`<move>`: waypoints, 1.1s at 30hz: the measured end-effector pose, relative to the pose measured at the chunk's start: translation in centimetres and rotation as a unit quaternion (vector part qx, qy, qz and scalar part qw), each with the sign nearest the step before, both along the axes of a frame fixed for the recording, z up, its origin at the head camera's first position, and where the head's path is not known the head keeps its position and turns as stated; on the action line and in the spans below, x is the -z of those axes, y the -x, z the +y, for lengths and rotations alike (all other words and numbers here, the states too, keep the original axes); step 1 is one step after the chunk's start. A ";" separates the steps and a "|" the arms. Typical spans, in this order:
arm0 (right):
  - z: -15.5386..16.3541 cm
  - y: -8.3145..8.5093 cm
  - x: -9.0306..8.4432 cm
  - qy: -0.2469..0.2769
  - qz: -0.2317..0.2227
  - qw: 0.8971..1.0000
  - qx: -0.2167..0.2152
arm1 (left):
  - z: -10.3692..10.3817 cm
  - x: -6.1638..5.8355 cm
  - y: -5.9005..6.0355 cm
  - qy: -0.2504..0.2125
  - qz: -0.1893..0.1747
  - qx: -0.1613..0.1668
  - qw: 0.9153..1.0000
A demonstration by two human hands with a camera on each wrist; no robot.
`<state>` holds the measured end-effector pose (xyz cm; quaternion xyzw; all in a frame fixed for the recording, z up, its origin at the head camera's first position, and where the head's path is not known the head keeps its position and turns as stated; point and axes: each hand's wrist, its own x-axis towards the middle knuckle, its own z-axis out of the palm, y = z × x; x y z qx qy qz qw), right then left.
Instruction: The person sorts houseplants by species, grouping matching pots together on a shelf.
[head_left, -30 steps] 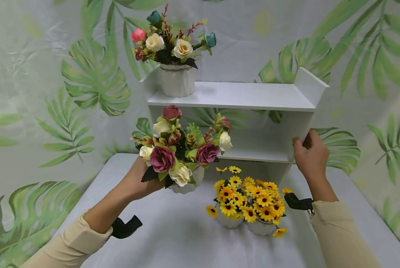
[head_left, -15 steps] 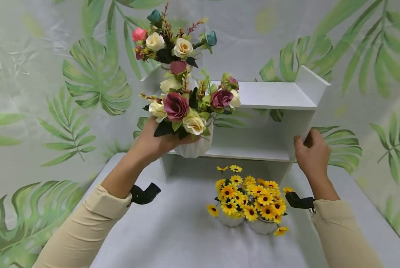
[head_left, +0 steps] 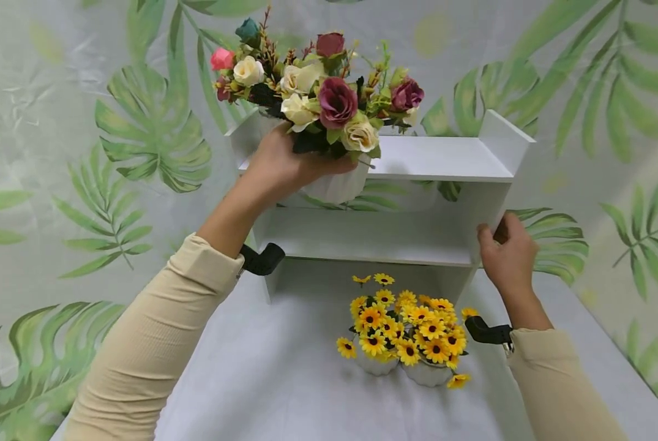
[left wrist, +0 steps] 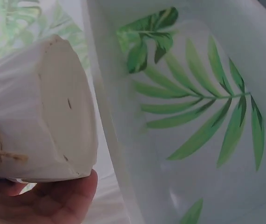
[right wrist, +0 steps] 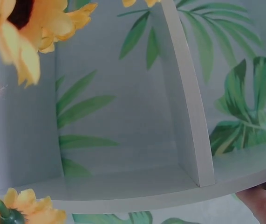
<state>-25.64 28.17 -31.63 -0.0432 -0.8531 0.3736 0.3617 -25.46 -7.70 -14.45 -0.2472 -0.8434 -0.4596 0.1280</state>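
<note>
My left hand [head_left: 290, 162] grips a white pot of artificial roses [head_left: 337, 104], mauve and cream, raised in front of the top shelf. In the left wrist view the pot's pale base [left wrist: 70, 105] shows, with a twine bow on its side and fingers [left wrist: 67, 200] under it. Behind it on the top shelf stands another rose pot [head_left: 248, 70] with teal, pink and cream blooms, partly hidden. My right hand [head_left: 507, 260] holds the right side panel of the white shelf unit [head_left: 439, 156]; fingers [right wrist: 258, 200] show at that panel's edge in the right wrist view.
Two white pots of yellow artificial daisies [head_left: 375, 324] stand side by side on the white-covered table [head_left: 284, 380], in front of the shelf's lower opening. A leaf-patterned backdrop [head_left: 158, 128] hangs behind. The middle shelf board [head_left: 362, 236] spans the unit.
My left hand has lifted the mauve and cream rose pot up and to the right, from below the middle board to the top shelf's height. The right hand stays on the side panel.
</note>
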 end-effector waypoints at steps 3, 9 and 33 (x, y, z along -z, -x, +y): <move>0.3 -0.4 0.0 0.006 -0.016 1.000 0.010 | 0.9 -0.8 0.4 0.033 0.006 0.000 0.999; 1.1 -0.9 -0.1 0.002 -0.021 0.999 0.034 | 2.9 -2.3 1.5 0.035 0.008 -0.004 0.999; 1.5 -0.9 -0.1 -0.011 0.002 0.999 0.046 | 8.1 -0.3 6.6 0.003 -0.066 -0.022 0.998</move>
